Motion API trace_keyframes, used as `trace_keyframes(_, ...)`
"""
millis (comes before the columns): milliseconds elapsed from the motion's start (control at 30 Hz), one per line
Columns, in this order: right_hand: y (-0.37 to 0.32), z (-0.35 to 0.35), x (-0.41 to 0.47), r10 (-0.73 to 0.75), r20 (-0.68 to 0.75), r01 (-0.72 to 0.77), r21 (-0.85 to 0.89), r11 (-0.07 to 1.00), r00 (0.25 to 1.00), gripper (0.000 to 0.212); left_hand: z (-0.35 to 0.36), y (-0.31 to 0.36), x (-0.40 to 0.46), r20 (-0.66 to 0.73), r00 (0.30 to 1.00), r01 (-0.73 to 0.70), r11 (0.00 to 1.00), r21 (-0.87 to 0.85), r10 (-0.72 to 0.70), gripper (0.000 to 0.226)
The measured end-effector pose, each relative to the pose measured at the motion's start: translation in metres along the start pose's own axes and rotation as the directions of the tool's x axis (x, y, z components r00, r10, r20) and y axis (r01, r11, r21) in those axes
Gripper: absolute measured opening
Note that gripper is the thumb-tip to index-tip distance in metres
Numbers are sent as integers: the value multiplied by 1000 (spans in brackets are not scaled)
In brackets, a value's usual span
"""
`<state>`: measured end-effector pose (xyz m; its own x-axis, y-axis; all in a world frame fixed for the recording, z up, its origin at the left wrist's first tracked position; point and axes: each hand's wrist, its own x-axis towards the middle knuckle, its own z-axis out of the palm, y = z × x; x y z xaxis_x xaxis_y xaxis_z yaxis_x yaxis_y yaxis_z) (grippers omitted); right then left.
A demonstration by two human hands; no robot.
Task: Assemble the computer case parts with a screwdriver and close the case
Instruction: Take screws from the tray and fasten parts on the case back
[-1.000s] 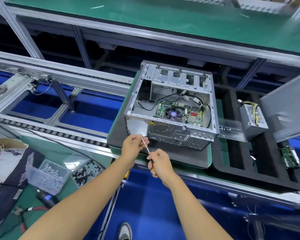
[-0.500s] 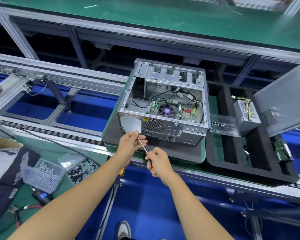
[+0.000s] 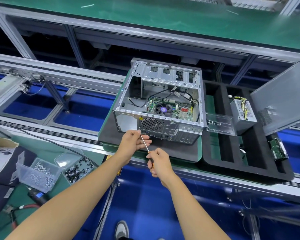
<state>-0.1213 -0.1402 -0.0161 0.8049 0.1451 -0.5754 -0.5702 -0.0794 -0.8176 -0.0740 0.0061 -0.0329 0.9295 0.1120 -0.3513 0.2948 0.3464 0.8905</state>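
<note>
The open grey steel computer case (image 3: 158, 101) lies on a dark foam mat on the conveyor bench (image 3: 111, 148). The right hand (image 3: 160, 163) grips the orange-handled slim screwdriver (image 3: 145, 146); the left hand (image 3: 134, 142) pinches its shaft near the case's rear panel. No writing is legible.

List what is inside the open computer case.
Inside the computer case: a green motherboard with a round fan, black cables and a metal drive cage. Whatever lies beneath the cage is hidden.
</note>
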Motion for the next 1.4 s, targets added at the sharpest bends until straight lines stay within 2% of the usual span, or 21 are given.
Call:
trace_keyframes(433, 10, -20, -2, 33, -36, -31, 52, 998, 999, 11, 20, -12, 1, 50, 994, 93, 996, 12, -94, 25)
trace_keyframes(800, 24, -19, 4, 57, -189, -19, 198, 980, 980, 9, 66, -28, 2, 72, 965, 263, 941, -215, -253, 22)
trace_keyframes(933, 22, -18, 8, 47, -196, -7, 200, 980, 980, 8, 73, -32, 6, 18, 959, 278, 924, -263, -284, 28)
trace_keyframes(1400, 17, -5, 23, 46, -192, 3, 247, 969, 980, 10, 72, -28, 18, -41, 947, 308, 936, -174, -319, 19)
